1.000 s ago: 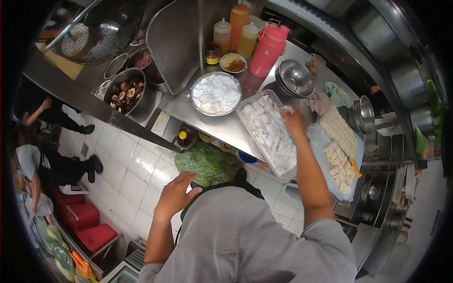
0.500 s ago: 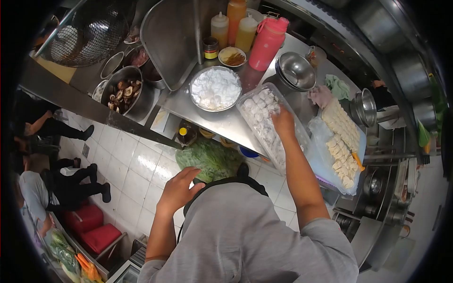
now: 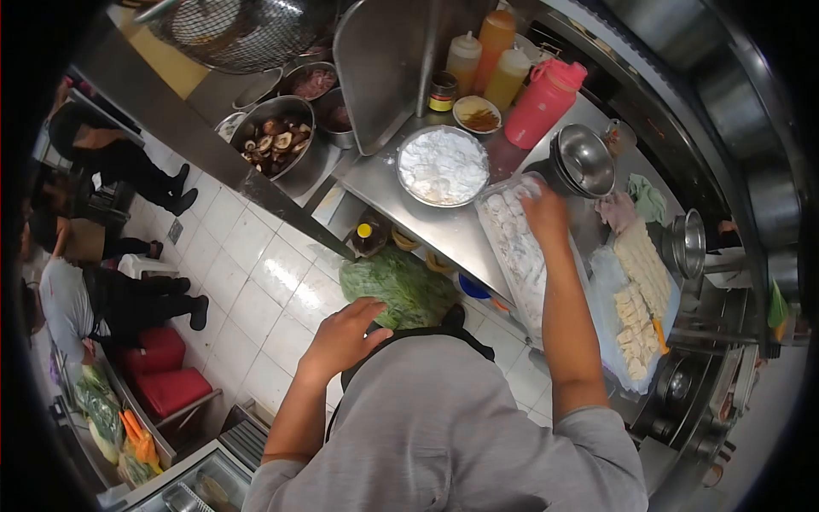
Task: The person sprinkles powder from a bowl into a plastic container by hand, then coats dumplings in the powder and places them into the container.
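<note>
My right hand (image 3: pixel 547 215) reaches down into a long clear plastic container (image 3: pixel 559 299) of flour-coated pieces (image 3: pixel 512 230). Its fingers are bunched together at the far end; what they grip, if anything, is hidden. To its left on the steel counter stands a metal bowl heaped with white powder (image 3: pixel 444 165). Right of the container, pale dough-like pieces (image 3: pixel 636 328) lie in rows on a plastic-covered tray (image 3: pixel 604 294). My left hand (image 3: pixel 345 335) hovers in front of my waist with fingers apart, holding nothing. Below it is a bag of leafy greens (image 3: pixel 397 286).
A pink bottle (image 3: pixel 543 107), squeeze bottles (image 3: pixel 505 77) and nested steel bowls (image 3: pixel 585 160) stand along the back of the counter. A pot of cut mushrooms (image 3: pixel 275 141) sits at left beyond a metal divider (image 3: pixel 375 77). Other people (image 3: pixel 72 303) stand on the left, near a red chair (image 3: pixel 175 392).
The view has shifted, so the counter appears further right. My right hand stays over the container, nearer its far end. My left hand remains open in front of me.
</note>
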Available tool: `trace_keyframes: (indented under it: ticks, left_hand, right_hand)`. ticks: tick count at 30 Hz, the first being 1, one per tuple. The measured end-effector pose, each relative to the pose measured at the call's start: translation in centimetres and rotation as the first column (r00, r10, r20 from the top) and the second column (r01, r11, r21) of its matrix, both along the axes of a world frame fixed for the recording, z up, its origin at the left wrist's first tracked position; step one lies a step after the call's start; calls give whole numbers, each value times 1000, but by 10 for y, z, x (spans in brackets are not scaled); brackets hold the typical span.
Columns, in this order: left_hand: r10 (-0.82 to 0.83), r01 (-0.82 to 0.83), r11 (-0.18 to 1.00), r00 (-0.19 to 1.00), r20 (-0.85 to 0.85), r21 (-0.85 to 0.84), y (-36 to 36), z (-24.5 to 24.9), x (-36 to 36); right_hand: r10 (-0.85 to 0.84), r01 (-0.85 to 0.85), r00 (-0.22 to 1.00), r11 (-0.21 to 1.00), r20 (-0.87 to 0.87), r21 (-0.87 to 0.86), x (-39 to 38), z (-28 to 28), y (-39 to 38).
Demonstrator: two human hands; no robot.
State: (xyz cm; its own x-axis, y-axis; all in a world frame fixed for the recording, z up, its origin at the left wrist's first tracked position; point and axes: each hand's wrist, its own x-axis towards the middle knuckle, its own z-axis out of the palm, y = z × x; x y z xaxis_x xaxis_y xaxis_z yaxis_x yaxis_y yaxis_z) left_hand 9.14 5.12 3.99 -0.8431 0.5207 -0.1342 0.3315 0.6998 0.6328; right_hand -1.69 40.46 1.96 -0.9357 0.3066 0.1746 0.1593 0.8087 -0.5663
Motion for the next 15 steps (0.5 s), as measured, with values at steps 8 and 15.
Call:
trace_keyframes:
  ticks: [8, 15]
  left_hand:
    - [46, -44, 999, 998, 54, -29, -4, 4, 7]
    - [106, -105, 994, 989, 101, -19, -11, 7, 17]
  right_hand:
    - [535, -533, 843, 817, 55, 217, -80, -22, -84]
    - [400, -497, 850, 824, 341, 272, -86, -7, -114]
